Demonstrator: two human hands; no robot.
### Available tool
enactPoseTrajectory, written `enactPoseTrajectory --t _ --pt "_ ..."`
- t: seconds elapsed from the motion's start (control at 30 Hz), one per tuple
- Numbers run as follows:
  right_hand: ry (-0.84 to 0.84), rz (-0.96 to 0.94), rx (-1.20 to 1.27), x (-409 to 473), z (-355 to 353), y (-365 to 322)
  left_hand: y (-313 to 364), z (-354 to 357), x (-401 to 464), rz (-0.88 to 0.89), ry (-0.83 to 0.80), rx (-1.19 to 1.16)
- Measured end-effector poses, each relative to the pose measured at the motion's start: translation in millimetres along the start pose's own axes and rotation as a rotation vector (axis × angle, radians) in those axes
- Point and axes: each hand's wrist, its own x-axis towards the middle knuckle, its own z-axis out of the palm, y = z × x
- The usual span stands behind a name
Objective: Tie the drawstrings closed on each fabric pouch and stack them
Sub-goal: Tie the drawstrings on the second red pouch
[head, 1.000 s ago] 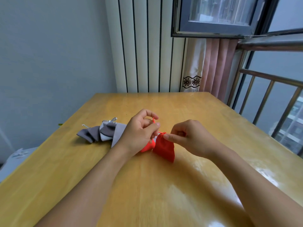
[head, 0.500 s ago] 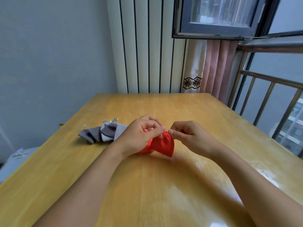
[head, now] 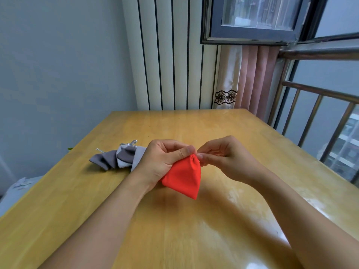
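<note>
Pouch mouth on red pouch [head: 183, 176] at table [head: 174, 230] centre now cinched, versus slack a second ago; left hand [head: 161, 162] and right hand [head: 223, 158] pinch its neck, knot judged unfinished; grey pouches [head: 116, 159] wait at 10 o'clock.

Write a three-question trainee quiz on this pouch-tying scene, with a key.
1. True or false: the red pouch lies flat on the table, untouched.
2. Which hand is nearer the grey pouches: A) left hand B) right hand?
3. Fill in: both hands pinch the red pouch at its gathered ____.

Key: 1 false, both hands hold it up by the top; 2 A; 3 neck.
</note>
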Motion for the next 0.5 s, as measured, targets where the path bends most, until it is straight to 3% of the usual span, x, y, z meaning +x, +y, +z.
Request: enactPoseTrajectory --t 0.1,0.2,0.33,0.5 --pt "0.057 -0.022 0.064 -0.1 0.5 -4.7 -2.2 1.1 0.7 0.036 0.034 0.064" --pt "0.097 -0.057 0.067 -0.6 0.7 -5.9 -2.9 0.8 -0.3 0.091 -0.049 0.198" --pt "0.026 -0.107 -0.215 -3.3 1.1 -4.7 -1.5 -2.1 -2.9 0.093 -0.173 0.377" --pt "-0.133 -0.025 -0.314 -2.5 -2.0 -3.7 -6.6 -5.6 -1.5 0.088 -0.234 0.640"
